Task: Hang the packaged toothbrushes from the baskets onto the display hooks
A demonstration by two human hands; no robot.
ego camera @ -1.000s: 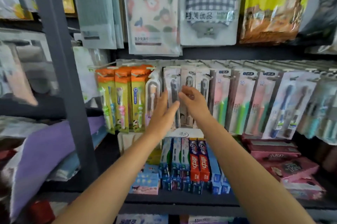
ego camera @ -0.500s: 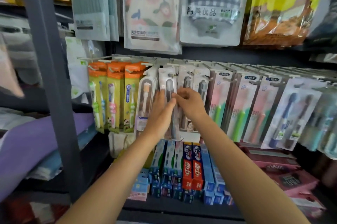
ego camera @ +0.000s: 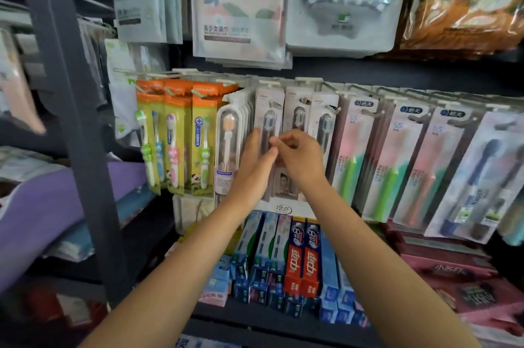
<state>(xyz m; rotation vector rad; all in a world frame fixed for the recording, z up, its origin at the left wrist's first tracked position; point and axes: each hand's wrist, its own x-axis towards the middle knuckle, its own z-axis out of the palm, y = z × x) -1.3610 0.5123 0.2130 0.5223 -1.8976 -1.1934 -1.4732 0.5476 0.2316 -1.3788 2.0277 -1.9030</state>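
A pale toothbrush pack (ego camera: 268, 109) with a dark-bristled brush hangs on a white display hook (ego camera: 269, 84), in a row with two like packs (ego camera: 323, 115). My left hand (ego camera: 253, 166) lies against this pack's left side and front, with fingers straight and the thumb touching its face. My right hand (ego camera: 299, 159) meets it from the right, fingers curled and pinching the pack's middle at its right edge. Both hands cover the pack's lower half. No basket is in view.
Orange-and-yellow children's toothbrush packs (ego camera: 175, 143) hang to the left, pink-and-green packs (ego camera: 354, 155) to the right. Toothpaste boxes (ego camera: 303, 257) stand on the shelf below. A grey upright post (ego camera: 71, 121) rises at left, and bagged towels (ego camera: 238, 2) hang above.
Both hands have slid down from the top of the pack to its middle. My right hand's fingers have curled in. The camera has moved closer to the hooks.
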